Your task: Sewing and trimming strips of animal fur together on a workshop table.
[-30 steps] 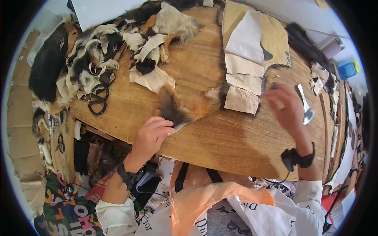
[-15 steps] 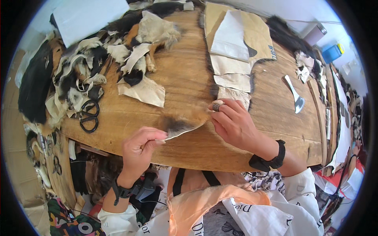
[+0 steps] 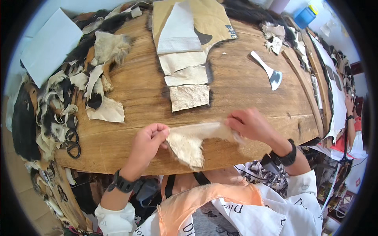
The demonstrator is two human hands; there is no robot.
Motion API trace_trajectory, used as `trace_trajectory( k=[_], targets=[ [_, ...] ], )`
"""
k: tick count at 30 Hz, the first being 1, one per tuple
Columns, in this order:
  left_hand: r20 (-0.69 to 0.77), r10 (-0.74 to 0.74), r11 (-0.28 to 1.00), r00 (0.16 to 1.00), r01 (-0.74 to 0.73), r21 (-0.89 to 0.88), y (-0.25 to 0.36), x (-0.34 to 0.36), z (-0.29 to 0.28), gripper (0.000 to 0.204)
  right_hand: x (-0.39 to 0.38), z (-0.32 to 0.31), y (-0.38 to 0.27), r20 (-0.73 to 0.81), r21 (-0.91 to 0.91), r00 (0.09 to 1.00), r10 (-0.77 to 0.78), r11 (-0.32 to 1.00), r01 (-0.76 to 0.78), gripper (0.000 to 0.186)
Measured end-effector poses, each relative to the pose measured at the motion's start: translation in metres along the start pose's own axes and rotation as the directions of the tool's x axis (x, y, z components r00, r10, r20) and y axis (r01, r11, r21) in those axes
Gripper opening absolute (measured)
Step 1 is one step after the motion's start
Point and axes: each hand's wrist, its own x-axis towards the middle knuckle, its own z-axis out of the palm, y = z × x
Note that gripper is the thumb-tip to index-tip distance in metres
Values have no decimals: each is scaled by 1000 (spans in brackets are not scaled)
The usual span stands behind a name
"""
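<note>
Between my two hands a cream-coloured scrap of fur pelt (image 3: 185, 146) is stretched over the near edge of the wooden table. Its left end is pinched by my left hand (image 3: 149, 142), fingers closed. At its right end my right hand (image 3: 252, 125), slightly blurred, grips it with bent fingers. Just beyond the scrap lies a column of pale hide pieces (image 3: 189, 97), dark fur showing along its edges. A brown paper pattern (image 3: 216, 21) and a white sheet (image 3: 179, 29) lie over the column's far end.
Hide and fur offcuts (image 3: 55, 106) heap up at the left, with black-handled scissors (image 3: 73, 144) beside them. A broad-bladed metal knife (image 3: 271, 74) lies right of the column. Wooden strips (image 3: 303, 86) run along the right. A co-worker's hand (image 3: 349, 104) shows at far right.
The view has swung right. The held scrap has been turned from its brown-and-dark fur to a pale side. My hands are farther apart, and my right hand has left the column's near end.
</note>
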Motion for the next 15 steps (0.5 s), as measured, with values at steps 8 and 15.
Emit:
trace_trajectory(
  k=[8,15],
  targets=[
    [-126,81,951,989,-39,308,-3,30,-2,17,32,11,38,-294,-237,946,-139,969,69,25],
    [-156,92,960,984,-46,275,1,31,2,17,40,4,41,-307,-212,936,-173,971,110,24]
  ],
)
